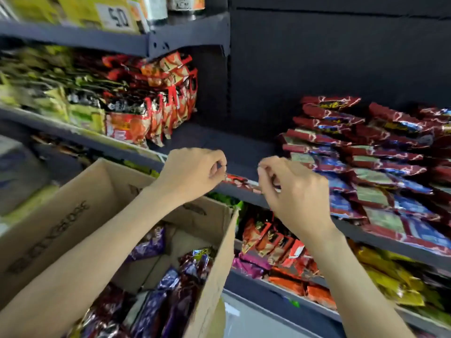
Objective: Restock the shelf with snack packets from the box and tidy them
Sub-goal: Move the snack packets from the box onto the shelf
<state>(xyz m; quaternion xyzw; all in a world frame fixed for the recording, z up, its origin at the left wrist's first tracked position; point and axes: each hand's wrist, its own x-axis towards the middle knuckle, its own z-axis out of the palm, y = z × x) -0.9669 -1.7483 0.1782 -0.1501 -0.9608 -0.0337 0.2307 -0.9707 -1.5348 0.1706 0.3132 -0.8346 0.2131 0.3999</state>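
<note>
Nearest the camera, two bare forearms are raised over an open brown cardboard box [73, 220], in which purple and dark red foil snack packets [156, 311] are heaped; their number cannot be counted. The left hand [192, 174] is loosely curled, its fingertips drawn together at the front edge of the dark grey metal shelf [219, 142]; whether anything is pinched cannot be told. The right hand [295, 191] is likewise curled, nothing plainly grasped. Between both hands a bare stretch of shelf is seen. Red-and-blue packets [366, 162] are stacked to the right, orange-red packets [156, 111] stood upright to the left. Four shelf levels are visible, the left side blurred.
</note>
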